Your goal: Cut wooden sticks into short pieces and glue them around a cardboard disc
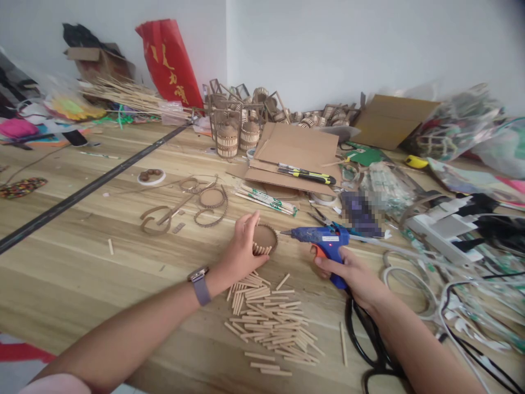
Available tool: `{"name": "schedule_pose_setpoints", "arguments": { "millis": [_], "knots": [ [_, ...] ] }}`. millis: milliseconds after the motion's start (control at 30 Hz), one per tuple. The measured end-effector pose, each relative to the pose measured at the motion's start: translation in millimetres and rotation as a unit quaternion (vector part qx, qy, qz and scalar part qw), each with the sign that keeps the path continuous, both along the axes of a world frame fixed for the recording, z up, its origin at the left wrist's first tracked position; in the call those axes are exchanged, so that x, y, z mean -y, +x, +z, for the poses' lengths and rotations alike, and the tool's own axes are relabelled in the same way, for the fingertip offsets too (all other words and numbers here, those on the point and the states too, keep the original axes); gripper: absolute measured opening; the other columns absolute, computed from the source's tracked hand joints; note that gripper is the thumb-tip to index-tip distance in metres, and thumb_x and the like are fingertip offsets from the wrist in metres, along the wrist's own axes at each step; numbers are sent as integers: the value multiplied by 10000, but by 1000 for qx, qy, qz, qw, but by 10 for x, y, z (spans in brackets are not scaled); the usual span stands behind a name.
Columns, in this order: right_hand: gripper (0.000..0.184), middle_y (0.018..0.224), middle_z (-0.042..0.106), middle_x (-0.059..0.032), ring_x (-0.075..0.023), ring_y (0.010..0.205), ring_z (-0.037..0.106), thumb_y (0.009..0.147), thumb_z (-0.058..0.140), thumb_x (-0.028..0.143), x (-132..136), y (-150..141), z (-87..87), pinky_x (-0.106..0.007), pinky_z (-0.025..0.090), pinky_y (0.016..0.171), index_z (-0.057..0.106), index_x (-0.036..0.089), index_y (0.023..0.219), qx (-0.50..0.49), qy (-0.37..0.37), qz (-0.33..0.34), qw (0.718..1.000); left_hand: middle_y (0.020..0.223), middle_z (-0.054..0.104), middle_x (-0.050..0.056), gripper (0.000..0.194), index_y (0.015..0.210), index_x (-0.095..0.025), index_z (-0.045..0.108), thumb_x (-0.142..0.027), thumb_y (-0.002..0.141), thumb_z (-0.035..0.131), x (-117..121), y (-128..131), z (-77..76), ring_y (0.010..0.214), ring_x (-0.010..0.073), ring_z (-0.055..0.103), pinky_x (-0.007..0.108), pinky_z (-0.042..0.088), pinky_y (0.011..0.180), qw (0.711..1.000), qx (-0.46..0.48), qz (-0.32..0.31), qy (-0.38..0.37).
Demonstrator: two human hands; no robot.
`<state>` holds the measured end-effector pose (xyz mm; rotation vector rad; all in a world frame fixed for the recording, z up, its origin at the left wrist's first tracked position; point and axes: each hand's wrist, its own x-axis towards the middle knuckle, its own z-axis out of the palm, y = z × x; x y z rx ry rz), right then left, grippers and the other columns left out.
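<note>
My left hand is closed around a small round cardboard piece with short wooden sticks glued along its rim, holding it on the wooden table. My right hand grips a blue hot glue gun; its nozzle points left, a short way from the round piece. A pile of short wooden sticks lies just in front of both hands. A grey watch is on my left wrist.
Flat cardboard with utility knives lies behind the hands. Finished stick-and-cardboard lanterns stand at the back. Cardboard rings lie to the left, a black rod crosses the table, and cables with a power strip crowd the right.
</note>
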<state>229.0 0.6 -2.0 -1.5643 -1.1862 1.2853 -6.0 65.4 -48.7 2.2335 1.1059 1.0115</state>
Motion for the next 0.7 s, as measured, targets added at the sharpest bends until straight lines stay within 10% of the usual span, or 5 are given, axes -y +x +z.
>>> {"name": "schedule_pose_setpoints", "arguments": {
  "millis": [700],
  "knots": [
    [390, 599, 604, -4, -174, 576, 545, 829, 477, 541, 11, 6, -126, -282, 468, 548, 569, 219, 629, 312, 130, 135, 932, 1406, 293, 137, 1117, 1477, -298, 38, -65, 655, 759, 2, -8, 0, 1354, 318, 286, 519, 299, 1114, 1000, 12, -4, 1]
  ]
}}
